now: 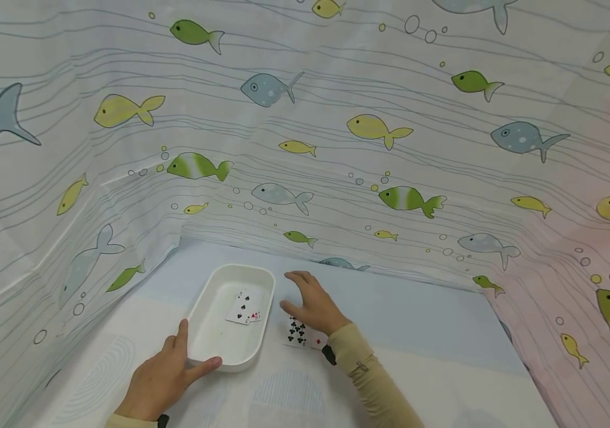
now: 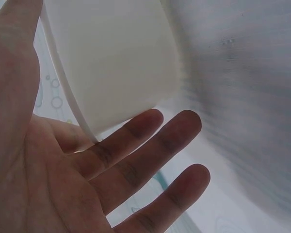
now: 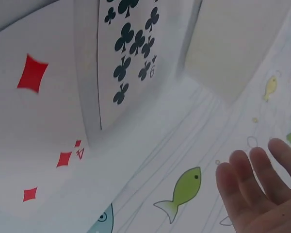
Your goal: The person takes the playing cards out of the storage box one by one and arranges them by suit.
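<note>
A white plastic tub (image 1: pixel 227 351) holds a three of spades (image 1: pixel 242 308), which overlaps a mostly hidden red card (image 1: pixel 255 317). My left hand (image 1: pixel 160 377) is at the tub's near left corner, thumb at the near rim and index finger along the left side. The other fingers (image 2: pixel 155 158) stretch out straight beside the tub wall in the left wrist view. Right of the tub, my right hand (image 1: pixel 315 306) is raised with spread fingers and holds nothing. Below it lie a nine of clubs (image 3: pixel 128 53) and a four of diamonds (image 3: pixel 34 116), partly covered in the head view.
The cards and tub lie on a pale table cover (image 1: pixel 417 368) with faint patterns. A fish-print curtain (image 1: pixel 332 172) rises behind the table and along both sides. Both wrists carry black straps, the right one at the sleeve's end (image 1: pixel 350 342).
</note>
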`<control>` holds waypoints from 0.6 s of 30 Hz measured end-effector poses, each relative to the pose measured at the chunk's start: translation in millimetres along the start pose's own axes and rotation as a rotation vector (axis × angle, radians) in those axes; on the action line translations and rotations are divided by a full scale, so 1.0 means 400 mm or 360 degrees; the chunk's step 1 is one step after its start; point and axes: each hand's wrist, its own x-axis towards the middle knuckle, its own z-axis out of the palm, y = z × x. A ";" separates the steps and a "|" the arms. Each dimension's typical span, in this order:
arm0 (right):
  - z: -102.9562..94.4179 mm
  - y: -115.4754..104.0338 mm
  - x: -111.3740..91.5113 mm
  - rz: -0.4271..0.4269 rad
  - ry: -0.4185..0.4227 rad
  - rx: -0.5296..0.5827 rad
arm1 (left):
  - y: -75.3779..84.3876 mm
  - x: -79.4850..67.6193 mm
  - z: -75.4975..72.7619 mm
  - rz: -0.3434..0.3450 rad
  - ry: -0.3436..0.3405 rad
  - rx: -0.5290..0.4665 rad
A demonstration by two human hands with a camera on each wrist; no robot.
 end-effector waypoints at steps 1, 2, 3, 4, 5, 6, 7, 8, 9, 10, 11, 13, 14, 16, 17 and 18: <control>0.005 -0.006 0.006 -0.0015 0.0021 0.0009 | 0.001 0.000 0.000 -0.0006 -0.0005 0.0003; 0.009 -0.011 0.011 -0.0032 0.0037 0.0007 | 0.001 0.001 0.000 -0.0013 -0.0010 0.0003; 0.013 -0.017 0.016 -0.0040 0.0048 0.0007 | 0.002 0.002 0.000 -0.0021 -0.0016 0.0004; 0.017 -0.022 0.021 -0.0041 0.0050 0.0001 | 0.002 0.003 0.001 -0.0029 -0.0023 0.0004; 0.021 -0.027 0.025 -0.0045 0.0052 -0.0003 | 0.002 0.004 0.001 -0.0037 -0.0030 0.0002; 0.025 -0.031 0.030 -0.0045 0.0051 -0.0009 | 0.003 0.004 0.001 -0.0042 -0.0035 0.0001; 0.029 -0.035 0.035 -0.0038 0.0045 -0.0009 | 0.003 0.005 0.002 -0.0047 -0.0039 0.0000; 0.032 -0.038 0.040 -0.0033 0.0039 -0.0011 | 0.003 0.005 0.002 -0.0048 -0.0040 -0.0003; 0.035 -0.042 0.046 -0.0025 0.0033 -0.0007 | 0.004 0.006 0.002 -0.0048 -0.0040 -0.0003; 0.038 -0.045 0.051 -0.0019 0.0025 -0.0006 | 0.003 0.006 0.001 -0.0045 -0.0037 -0.0004; 0.041 -0.048 0.057 -0.0016 0.0017 -0.0001 | 0.003 0.006 0.001 -0.0042 -0.0035 -0.0003; 0.045 -0.053 0.069 -0.0018 0.0009 0.0000 | 0.003 0.005 0.001 -0.0037 -0.0031 -0.0002; 0.046 -0.056 0.075 -0.0022 0.0008 -0.0002 | 0.002 0.006 0.001 -0.0035 -0.0029 -0.0002; 0.046 -0.063 0.086 -0.0034 0.0010 -0.0010 | 0.001 0.006 0.002 -0.0032 -0.0026 0.0000; 0.046 -0.066 0.092 -0.0043 0.0014 -0.0007 | 0.001 0.007 0.002 -0.0032 -0.0026 0.0001; 0.045 -0.070 0.097 -0.0050 0.0017 -0.0003 | 0.000 0.008 0.002 -0.0033 -0.0024 0.0001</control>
